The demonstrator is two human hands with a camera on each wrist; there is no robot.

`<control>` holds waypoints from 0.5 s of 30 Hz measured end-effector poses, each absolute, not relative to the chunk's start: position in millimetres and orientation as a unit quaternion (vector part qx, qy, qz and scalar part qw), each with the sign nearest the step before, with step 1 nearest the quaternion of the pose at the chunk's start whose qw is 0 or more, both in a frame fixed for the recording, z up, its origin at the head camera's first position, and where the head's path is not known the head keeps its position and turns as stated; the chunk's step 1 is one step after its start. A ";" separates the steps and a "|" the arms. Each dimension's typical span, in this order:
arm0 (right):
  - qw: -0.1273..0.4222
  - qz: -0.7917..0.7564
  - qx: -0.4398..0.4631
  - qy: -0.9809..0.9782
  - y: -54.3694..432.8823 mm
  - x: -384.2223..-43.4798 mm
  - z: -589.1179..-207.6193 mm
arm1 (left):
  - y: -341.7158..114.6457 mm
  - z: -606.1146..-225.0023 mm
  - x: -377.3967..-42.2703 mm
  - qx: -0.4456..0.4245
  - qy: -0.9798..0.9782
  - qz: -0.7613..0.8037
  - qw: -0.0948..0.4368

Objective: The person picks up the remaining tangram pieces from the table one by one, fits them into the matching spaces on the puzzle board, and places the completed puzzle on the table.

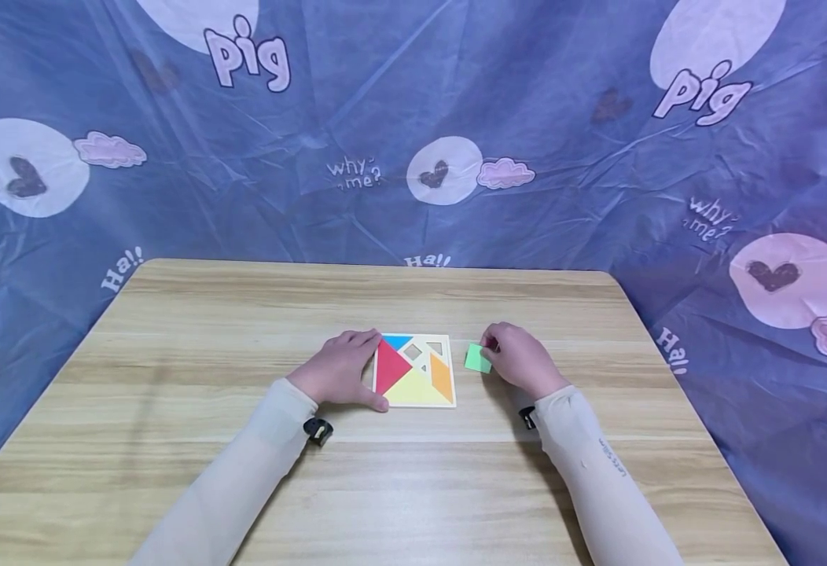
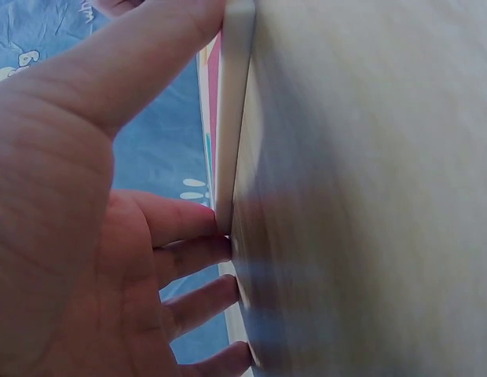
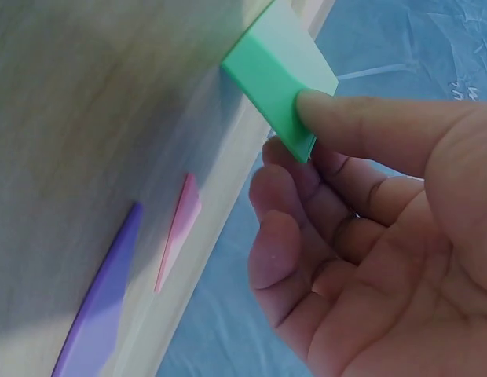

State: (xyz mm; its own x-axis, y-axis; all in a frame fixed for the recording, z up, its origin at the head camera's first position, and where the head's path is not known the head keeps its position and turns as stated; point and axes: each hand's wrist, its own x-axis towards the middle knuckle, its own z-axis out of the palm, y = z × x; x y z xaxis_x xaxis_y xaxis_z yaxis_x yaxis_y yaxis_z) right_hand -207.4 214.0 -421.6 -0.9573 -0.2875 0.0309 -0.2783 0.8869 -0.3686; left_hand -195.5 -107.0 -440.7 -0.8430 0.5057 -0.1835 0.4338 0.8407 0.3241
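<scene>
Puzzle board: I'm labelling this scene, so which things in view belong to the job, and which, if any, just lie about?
Part of the job:
puzzle board
inset pieces
green square, pinched in the fingers of the right hand
probably purple piece and pink piece, lying loose

Surroundings only:
table
printed cloth backdrop

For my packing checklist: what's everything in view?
Table: 1, wood-toned, foreground
Backdrop: 1, printed blue, behind table
Puzzle tray: 1, cream, on table
Fitted pieces: 4, red, yellow, blue, orange, in tray
Square: 1, green, right of tray
Small piece: 1, pink, on table
Longer piece: 1, purple, on table
Wrist straps: 2, black, at wrists
Sleeves: 2, pale, on arms
Left hand: 1, bare, touching tray
Right hand: 1, bare, pinching square
</scene>
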 end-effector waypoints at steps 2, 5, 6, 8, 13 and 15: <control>0.009 -0.185 -0.146 0.972 215.1 -207.3 -421.0 | -106.5 -440.3 -195.3 0.246 0.950 0.136 0.133; -0.003 -0.183 -0.152 0.971 215.9 -206.9 -420.5 | -105.8 -440.6 -194.8 0.247 0.950 0.139 0.130; -0.011 -0.183 -0.154 0.971 216.0 -206.5 -420.5 | -105.6 -440.6 -194.7 0.245 0.951 0.138 0.131; -0.029 -0.189 -0.156 0.969 216.0 -205.8 -420.4 | -105.0 -441.0 -194.2 0.244 0.951 0.138 0.132; -0.077 -0.251 -0.146 0.954 214.3 -205.9 -418.5 | -104.0 -441.5 -193.6 0.246 0.951 0.141 0.127; -0.084 -0.274 -0.137 0.948 213.4 -205.8 -417.3 | -103.6 -441.6 -193.4 0.247 0.951 0.142 0.125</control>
State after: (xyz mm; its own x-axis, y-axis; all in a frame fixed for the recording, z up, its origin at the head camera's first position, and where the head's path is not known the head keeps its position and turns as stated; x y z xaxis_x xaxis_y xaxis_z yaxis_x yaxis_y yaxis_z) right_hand -205.8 213.4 -417.3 -0.9484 -0.2140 0.2338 -0.3058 0.8119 -0.4973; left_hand -193.4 -103.6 -441.6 -0.8471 0.5042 -0.1679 0.4334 0.8383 0.3309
